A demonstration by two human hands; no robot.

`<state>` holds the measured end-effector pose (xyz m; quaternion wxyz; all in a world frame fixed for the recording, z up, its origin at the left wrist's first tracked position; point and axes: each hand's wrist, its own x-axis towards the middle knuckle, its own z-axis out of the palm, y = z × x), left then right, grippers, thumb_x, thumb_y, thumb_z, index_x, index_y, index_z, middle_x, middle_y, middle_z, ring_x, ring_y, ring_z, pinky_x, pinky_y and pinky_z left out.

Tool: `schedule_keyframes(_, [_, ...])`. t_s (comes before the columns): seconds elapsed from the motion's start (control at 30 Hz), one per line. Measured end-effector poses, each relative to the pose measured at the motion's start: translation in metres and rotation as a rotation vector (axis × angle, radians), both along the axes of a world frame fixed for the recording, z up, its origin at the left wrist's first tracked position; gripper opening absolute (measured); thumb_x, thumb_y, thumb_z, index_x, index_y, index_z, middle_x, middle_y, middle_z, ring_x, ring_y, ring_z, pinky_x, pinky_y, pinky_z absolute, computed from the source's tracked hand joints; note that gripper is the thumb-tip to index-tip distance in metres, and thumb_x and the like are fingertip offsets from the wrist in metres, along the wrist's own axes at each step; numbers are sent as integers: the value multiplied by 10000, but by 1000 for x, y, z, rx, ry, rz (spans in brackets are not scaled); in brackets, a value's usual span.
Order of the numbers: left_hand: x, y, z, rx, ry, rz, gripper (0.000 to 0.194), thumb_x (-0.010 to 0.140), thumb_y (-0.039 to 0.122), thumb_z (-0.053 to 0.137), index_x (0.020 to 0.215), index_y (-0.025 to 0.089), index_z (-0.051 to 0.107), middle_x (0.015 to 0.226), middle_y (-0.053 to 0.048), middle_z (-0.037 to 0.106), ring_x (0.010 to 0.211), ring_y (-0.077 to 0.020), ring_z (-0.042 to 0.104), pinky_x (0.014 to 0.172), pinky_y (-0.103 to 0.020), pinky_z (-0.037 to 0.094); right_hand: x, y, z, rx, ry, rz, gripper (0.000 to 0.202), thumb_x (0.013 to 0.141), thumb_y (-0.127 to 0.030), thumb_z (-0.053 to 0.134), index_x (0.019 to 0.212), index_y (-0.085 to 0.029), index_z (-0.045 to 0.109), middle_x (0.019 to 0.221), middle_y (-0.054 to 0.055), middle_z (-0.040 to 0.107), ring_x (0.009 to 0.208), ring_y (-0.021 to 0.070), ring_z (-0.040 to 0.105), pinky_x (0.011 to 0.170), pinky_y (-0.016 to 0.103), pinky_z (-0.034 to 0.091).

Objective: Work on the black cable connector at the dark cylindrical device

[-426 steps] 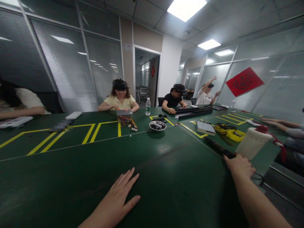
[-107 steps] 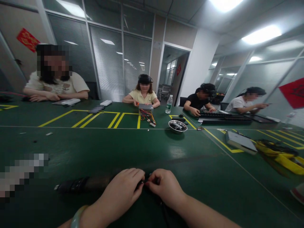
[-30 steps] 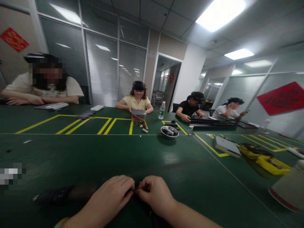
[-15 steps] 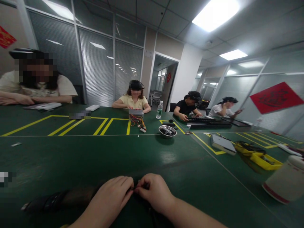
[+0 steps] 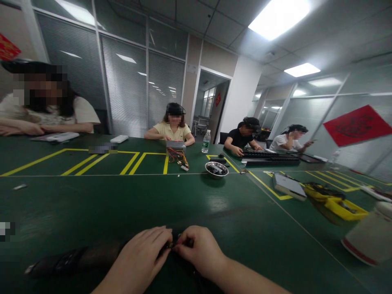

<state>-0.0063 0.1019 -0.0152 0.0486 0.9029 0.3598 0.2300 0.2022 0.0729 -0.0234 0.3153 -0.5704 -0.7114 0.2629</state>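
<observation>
My left hand [image 5: 143,253] is closed with its fingers bent down, and its fingertips meet something small and dark. Close beside it, my right hand [image 5: 200,249] pinches thumb against forefinger at the same spot; what lies between is too small and dark to name. A long, dark, tube-like thing [image 5: 70,260] with a pale tip lies on the green table [image 5: 122,208] and runs in behind my left hand. Below my right hand, a dark shape is too dim to make out.
Ahead stand a metal bowl [image 5: 216,174] of dark parts and a water bottle [image 5: 206,141]. A grey box with coloured wires [image 5: 180,157] sits before a co-worker. At right are a silver box [image 5: 289,187], a yellow tray [image 5: 346,210] and a white canister [image 5: 372,239]. Several people sit opposite.
Both hands stay in almost the same place, with only slight finger shifts. The co-worker at far left has moved their head a little to the left.
</observation>
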Motion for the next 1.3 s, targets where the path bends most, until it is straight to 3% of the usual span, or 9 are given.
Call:
schedule_keyframes(0.4, [1,-2,4,3,86,0,154,885,194,562,987,235,669,1153,-56,702,1098,-278,649,955,-495,516,-1,-1,6,-5,33,-7,15,774,-194,731,764,-193,719,788,-17,702,720,118,623,661,195,409])
schedule_keyframes(0.77, [3,-6,8,-5,54,-57,303,840,77,512,1049,253,643,1201,-34,682,1138,-254,627,995,-469,499,-1,-4,8,-9,-10,-12,31,791,-216,729,766,-204,714,775,-19,693,729,132,628,668,209,415])
schedule_keyframes(1.0, [3,-6,8,-33,51,-3,156,829,145,571,949,230,621,1249,-60,659,1182,-299,597,993,-538,487,-2,-2,5,-18,-24,-17,32,782,-197,709,750,-196,711,752,-13,694,695,130,616,631,208,400])
schedule_keyframes(1.17, [3,-5,5,-20,47,-44,234,826,75,509,962,235,613,1263,-41,650,1185,-265,598,998,-504,489,-1,-2,5,-20,-11,-7,51,794,-223,707,752,-194,709,743,-13,696,685,125,614,626,205,395])
schedule_keyframes(1.3, [2,-6,6,-7,27,-21,207,821,115,548,982,226,613,1278,-62,640,1182,-276,599,999,-502,488,-1,-2,4,-26,-21,-10,67,800,-236,707,748,-193,707,750,-11,702,684,125,613,635,207,399])
